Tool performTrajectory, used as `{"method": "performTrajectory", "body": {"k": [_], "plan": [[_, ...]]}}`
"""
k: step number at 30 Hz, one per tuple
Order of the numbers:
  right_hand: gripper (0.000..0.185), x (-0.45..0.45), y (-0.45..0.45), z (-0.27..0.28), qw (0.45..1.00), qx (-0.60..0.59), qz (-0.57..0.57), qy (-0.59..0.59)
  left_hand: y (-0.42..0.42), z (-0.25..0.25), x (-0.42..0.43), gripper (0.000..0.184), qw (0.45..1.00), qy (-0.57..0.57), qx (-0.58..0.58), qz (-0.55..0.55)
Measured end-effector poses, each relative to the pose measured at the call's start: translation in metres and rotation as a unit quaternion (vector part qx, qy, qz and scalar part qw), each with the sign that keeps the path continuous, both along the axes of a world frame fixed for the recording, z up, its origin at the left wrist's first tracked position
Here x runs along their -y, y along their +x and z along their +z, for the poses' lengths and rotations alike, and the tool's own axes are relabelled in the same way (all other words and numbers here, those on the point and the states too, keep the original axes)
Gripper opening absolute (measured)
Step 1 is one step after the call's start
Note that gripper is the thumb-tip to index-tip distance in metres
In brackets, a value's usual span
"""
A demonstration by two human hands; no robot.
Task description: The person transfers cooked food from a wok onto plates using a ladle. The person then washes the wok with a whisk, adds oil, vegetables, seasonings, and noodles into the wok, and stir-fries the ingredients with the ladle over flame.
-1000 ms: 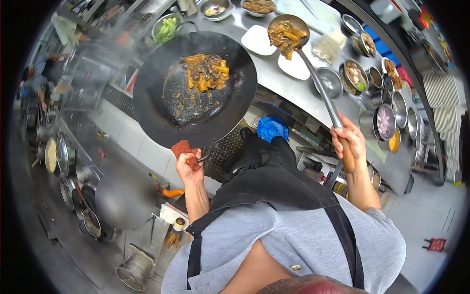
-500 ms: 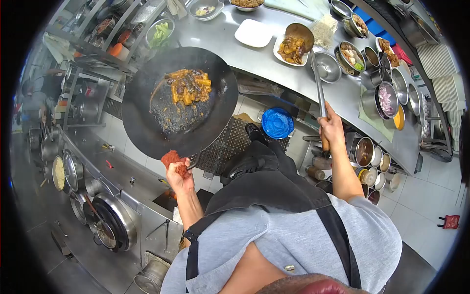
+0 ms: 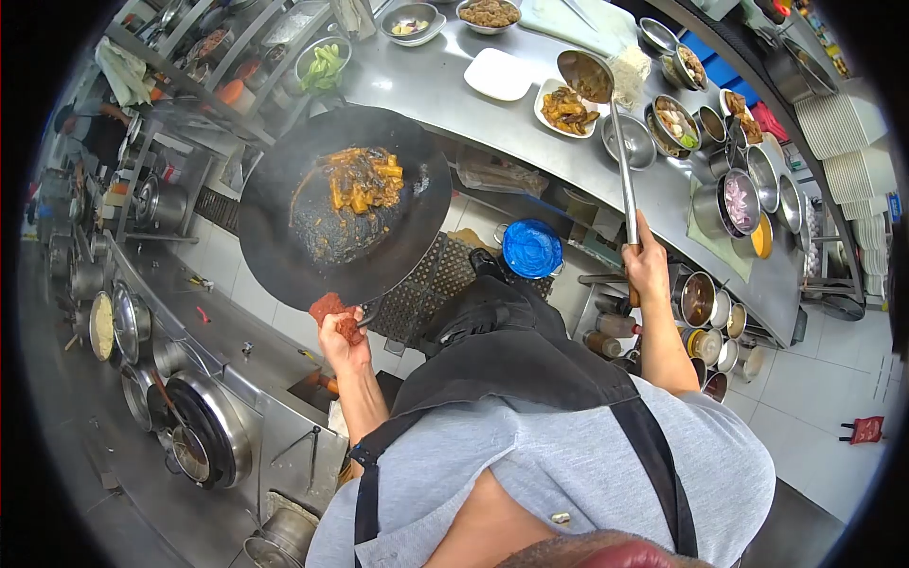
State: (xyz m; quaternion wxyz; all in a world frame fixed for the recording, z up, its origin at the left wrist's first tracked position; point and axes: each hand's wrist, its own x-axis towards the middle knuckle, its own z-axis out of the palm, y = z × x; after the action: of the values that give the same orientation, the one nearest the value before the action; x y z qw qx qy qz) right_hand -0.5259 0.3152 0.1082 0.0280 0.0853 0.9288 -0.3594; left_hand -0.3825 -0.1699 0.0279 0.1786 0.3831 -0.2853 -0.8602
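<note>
My left hand [image 3: 346, 343] is closed round the handle of a large black wok [image 3: 275, 232], with a red cloth [image 3: 331, 308] bunched in the grip. Glossy brown sauced pieces [image 3: 360, 180] lie in the wok, and steam drifts over it. In my right hand [image 3: 647, 265] is the long handle of a ladle [image 3: 585, 76]. Its bowl hangs over the back edge of a white square plate [image 3: 547, 118]. On that plate sits a heap of similar sauced food [image 3: 570, 111].
A second white plate [image 3: 499, 74] stands on the steel counter [image 3: 426, 90], near bowls of ingredients. Below, a blue-lined bucket [image 3: 532, 248] sits on the floor beside a black mat [image 3: 417, 303]. Stove and pots [image 3: 204, 431] are at lower left; plate stacks [image 3: 838, 133] stand at right.
The ladle bowl has lifted from over the food on the plate toward its back edge. My right hand has come down slightly. The wok has barely shifted.
</note>
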Motion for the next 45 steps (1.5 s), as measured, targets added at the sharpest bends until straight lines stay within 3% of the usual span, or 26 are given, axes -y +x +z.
{"method": "performTrajectory", "body": {"k": [2,4,6,7,10,12,14,18,20,22,25,28,32,35,37,39,42,45], "plan": [[0.067,0.003,0.001,-0.005,0.992,-0.103,0.036,0.063,0.000,-0.005,0.004,0.021,1.000,0.011,0.003,-0.010],[0.066,0.009,-0.001,-0.001,0.993,-0.084,0.036,0.079,-0.004,0.004,0.003,0.021,1.000,0.023,0.007,-0.016],[0.065,0.020,-0.010,0.005,1.000,-0.001,-0.010,-0.021,-0.009,0.010,0.004,0.020,0.998,0.035,0.045,-0.015],[0.065,0.024,-0.014,0.004,0.986,0.043,-0.040,-0.158,-0.008,0.013,0.005,0.019,0.998,0.044,0.036,-0.025],[0.067,0.040,-0.022,0.021,0.948,0.021,-0.082,-0.308,0.002,0.024,-0.003,0.018,0.994,0.091,0.056,0.000],[0.064,0.042,-0.029,0.037,0.930,0.020,-0.063,-0.362,-0.003,0.032,-0.008,0.015,0.997,0.082,0.003,0.003],[0.064,0.052,-0.038,0.050,0.921,0.025,-0.027,-0.387,-0.035,0.037,0.000,0.013,0.998,0.039,0.043,0.023],[0.058,0.101,-0.041,0.091,0.909,0.063,0.069,-0.407,-0.074,0.009,0.017,0.021,0.998,0.042,0.029,0.049],[0.062,0.111,-0.026,0.115,0.911,0.094,0.126,-0.382,-0.027,0.021,-0.019,0.033,0.998,0.007,0.029,0.064],[0.065,0.118,-0.014,0.114,0.914,0.116,0.152,-0.359,-0.004,0.066,-0.036,0.039,0.997,-0.002,0.021,0.072],[0.065,0.143,-0.018,0.102,0.901,0.166,0.236,-0.324,-0.014,0.018,0.001,0.025,0.992,0.030,0.045,0.114],[0.063,0.175,-0.022,0.087,0.898,0.179,0.290,-0.278,-0.022,0.021,0.008,0.024,0.992,-0.022,0.014,0.126],[0.062,0.219,-0.033,0.063,0.924,0.099,0.349,-0.119,-0.010,0.044,-0.008,0.033,0.977,-0.146,0.022,0.150],[0.064,0.255,-0.047,0.021,0.895,-0.021,0.444,-0.032,0.011,0.033,-0.037,0.042,0.964,-0.210,0.043,0.160],[0.066,0.276,-0.038,0.017,0.872,0.203,0.410,-0.174,0.007,0.009,-0.033,0.045,0.941,-0.282,0.051,0.179],[0.065,0.292,-0.023,0.019,0.793,0.380,0.371,-0.300,-0.007,0.014,-0.014,0.041,0.949,-0.245,0.073,0.184],[0.053,0.308,-0.018,-0.019,0.718,0.489,0.301,-0.395,-0.007,0.025,0.011,0.026,0.971,-0.157,0.101,0.151],[0.053,0.295,-0.006,-0.029,0.703,0.520,0.275,-0.400,0.019,-0.008,0.022,0.018,0.976,-0.120,0.135,0.123]]}}
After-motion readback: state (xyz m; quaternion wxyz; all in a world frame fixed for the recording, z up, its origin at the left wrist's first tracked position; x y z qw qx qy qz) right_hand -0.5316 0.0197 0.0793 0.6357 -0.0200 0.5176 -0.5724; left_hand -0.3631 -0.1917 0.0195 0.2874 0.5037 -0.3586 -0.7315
